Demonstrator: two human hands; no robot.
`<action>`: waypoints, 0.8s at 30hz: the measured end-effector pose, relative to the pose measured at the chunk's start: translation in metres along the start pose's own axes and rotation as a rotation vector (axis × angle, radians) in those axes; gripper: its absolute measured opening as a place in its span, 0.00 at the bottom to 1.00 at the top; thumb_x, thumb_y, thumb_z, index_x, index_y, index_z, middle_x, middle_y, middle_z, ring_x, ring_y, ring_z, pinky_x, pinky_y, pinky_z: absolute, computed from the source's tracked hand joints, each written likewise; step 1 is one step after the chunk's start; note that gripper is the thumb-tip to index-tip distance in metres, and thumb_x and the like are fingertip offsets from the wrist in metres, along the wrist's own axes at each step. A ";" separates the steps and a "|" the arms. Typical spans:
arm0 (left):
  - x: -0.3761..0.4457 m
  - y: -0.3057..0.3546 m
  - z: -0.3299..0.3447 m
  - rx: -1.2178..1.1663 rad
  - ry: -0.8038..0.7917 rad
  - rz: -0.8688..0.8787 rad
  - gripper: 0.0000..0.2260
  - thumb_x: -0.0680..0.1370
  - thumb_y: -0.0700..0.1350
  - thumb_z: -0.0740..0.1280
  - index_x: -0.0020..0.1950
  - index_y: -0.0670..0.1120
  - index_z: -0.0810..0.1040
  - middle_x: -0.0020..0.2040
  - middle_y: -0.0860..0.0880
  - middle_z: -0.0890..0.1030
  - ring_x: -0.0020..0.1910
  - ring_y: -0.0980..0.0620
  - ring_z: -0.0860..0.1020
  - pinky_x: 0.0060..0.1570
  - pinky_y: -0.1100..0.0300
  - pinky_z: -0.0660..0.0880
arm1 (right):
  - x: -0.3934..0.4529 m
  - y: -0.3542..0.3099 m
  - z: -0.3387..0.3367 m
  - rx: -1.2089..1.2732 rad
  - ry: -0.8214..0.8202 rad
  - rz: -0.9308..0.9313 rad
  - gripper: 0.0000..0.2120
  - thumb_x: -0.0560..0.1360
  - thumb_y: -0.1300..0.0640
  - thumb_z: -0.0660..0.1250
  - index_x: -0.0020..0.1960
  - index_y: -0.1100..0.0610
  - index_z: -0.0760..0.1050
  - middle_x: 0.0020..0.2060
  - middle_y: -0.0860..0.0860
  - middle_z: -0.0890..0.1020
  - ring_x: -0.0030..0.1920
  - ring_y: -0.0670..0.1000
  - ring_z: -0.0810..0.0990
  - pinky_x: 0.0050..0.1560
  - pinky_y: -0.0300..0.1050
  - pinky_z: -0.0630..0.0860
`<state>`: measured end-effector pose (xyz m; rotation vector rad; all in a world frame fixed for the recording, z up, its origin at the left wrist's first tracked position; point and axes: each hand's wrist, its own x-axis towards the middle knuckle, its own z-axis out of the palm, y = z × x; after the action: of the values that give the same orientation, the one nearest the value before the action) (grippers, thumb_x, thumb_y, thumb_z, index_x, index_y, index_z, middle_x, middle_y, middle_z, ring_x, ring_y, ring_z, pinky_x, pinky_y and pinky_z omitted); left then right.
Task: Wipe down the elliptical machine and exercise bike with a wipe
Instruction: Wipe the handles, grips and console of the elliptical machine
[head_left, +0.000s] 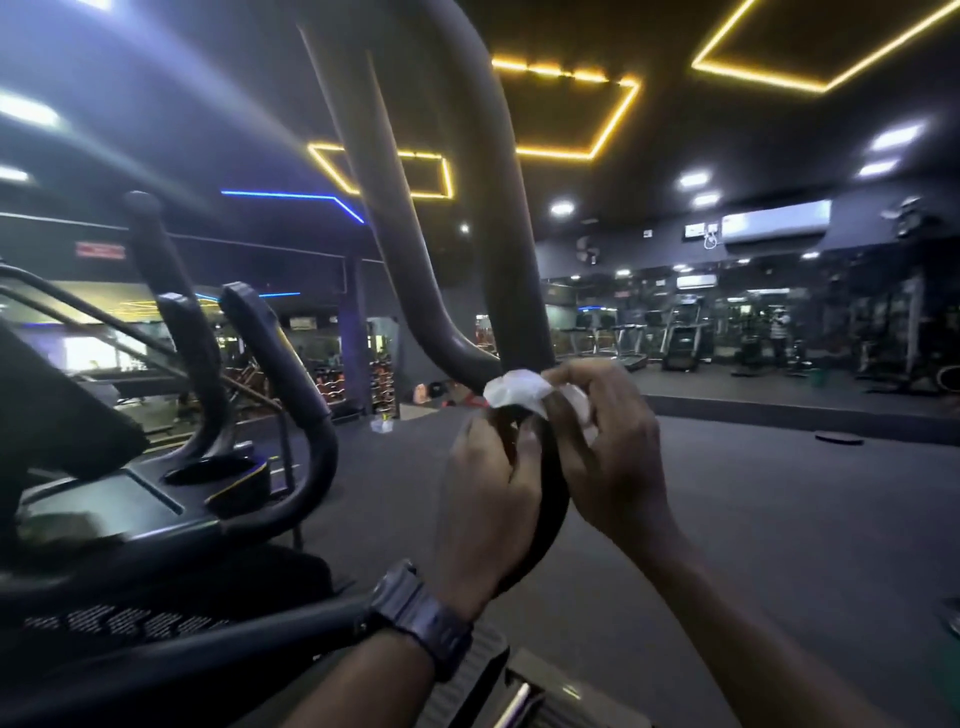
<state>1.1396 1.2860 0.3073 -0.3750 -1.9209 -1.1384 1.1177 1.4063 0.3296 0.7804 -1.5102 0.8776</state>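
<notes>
Head view: both hands, left hand (488, 483) and right hand (608, 441), grasp wipe (514, 392) around handlebar (553, 499) (seemingly); open floor (779, 519) beyond

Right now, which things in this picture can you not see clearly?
Head view only:
- The wipe: partly covered by the right hand.
- The handlebar: partly hidden behind both hands; left hand.
- The console: blurred, cut off by the left edge.
- The red sign: too blurred to read.

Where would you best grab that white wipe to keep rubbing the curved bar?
Probably by the bunched part of the white wipe on top of the curved bar, coming from above. It drapes over the round tube, so fingers of the right hand can curl round both. The left hand holds the bar just below.
</notes>
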 end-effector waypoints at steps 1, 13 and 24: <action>0.003 0.001 -0.003 0.038 0.027 0.024 0.08 0.80 0.54 0.59 0.54 0.52 0.74 0.48 0.54 0.79 0.46 0.54 0.78 0.41 0.61 0.71 | 0.013 -0.003 0.000 0.011 0.016 -0.004 0.03 0.78 0.64 0.67 0.51 0.60 0.76 0.46 0.47 0.76 0.47 0.43 0.74 0.50 0.28 0.67; 0.087 0.065 -0.051 -0.011 0.204 0.258 0.06 0.80 0.48 0.62 0.48 0.47 0.68 0.37 0.51 0.75 0.36 0.54 0.75 0.37 0.56 0.68 | 0.171 -0.054 -0.002 0.175 0.124 -0.111 0.08 0.76 0.57 0.70 0.54 0.57 0.78 0.48 0.48 0.81 0.48 0.43 0.80 0.46 0.44 0.79; 0.142 0.123 -0.099 0.090 0.379 0.512 0.11 0.76 0.46 0.68 0.53 0.47 0.68 0.48 0.51 0.76 0.45 0.55 0.75 0.43 0.68 0.70 | 0.214 -0.053 0.007 0.633 -0.009 0.024 0.06 0.75 0.60 0.70 0.51 0.53 0.80 0.47 0.51 0.83 0.48 0.50 0.83 0.50 0.49 0.79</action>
<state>1.1820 1.2481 0.5120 -0.5234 -1.4257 -0.7199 1.1361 1.3744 0.5474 1.2194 -1.2506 1.3989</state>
